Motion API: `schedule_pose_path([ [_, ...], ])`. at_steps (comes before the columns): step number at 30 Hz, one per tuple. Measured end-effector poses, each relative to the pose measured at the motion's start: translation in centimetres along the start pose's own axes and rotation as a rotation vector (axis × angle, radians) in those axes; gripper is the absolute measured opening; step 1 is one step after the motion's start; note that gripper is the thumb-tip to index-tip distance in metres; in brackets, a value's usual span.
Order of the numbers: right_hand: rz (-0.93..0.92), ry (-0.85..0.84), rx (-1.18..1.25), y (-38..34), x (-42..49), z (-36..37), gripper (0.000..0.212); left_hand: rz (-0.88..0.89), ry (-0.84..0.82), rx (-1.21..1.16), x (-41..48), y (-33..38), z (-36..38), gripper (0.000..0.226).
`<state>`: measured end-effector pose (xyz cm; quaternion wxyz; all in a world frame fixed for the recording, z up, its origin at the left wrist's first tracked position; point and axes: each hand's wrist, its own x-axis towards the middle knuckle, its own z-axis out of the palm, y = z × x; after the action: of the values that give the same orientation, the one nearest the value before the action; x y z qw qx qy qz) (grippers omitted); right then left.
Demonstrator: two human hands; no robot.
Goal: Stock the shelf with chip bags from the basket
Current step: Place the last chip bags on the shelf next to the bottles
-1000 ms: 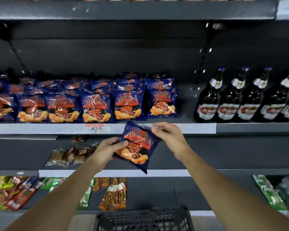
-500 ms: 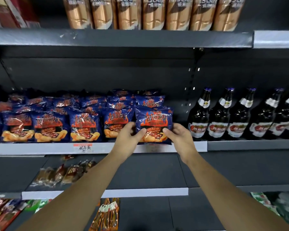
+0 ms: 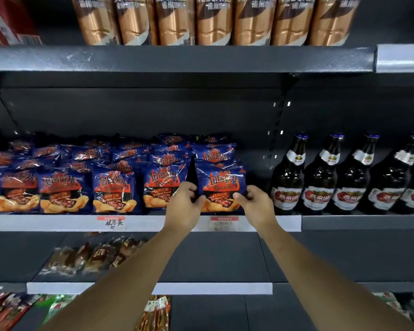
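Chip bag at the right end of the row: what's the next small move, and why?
Probably let go with both hands and draw them back. The chip bag stands upright at the front edge of the shelf, in line with the row and apart from the bottles, while the left hand and right hand pinch its lower corners. It looks placed.

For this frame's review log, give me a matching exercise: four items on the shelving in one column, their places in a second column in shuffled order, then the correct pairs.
Items
1. held chip bag
2. dark bottles
3. copper cans
4. brown snack packs

Places
A. top shelf
B. lower shelf, under the chip row
C. right of the chip row, same level
D. right end of the chip row, gripped by left hand and right hand

Pairs: 1-D, 2-C, 3-A, 4-B
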<state>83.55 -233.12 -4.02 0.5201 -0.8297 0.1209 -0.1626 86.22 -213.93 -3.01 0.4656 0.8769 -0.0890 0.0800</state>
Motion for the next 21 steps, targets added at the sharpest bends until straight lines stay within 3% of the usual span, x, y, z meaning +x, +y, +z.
schedule_pose_path([
  [7, -0.007, 0.02, -0.17, 0.4, 1.1, 0.6, 0.025, 0.004, 0.015, 0.126, 0.9, -0.8, 1.1, 0.032],
  [21, -0.009, -0.006, -0.143, 0.7, 0.4, 1.0, 0.02, 0.009, 0.106, 0.118, -0.1, -0.9, 1.1, 0.029],
])
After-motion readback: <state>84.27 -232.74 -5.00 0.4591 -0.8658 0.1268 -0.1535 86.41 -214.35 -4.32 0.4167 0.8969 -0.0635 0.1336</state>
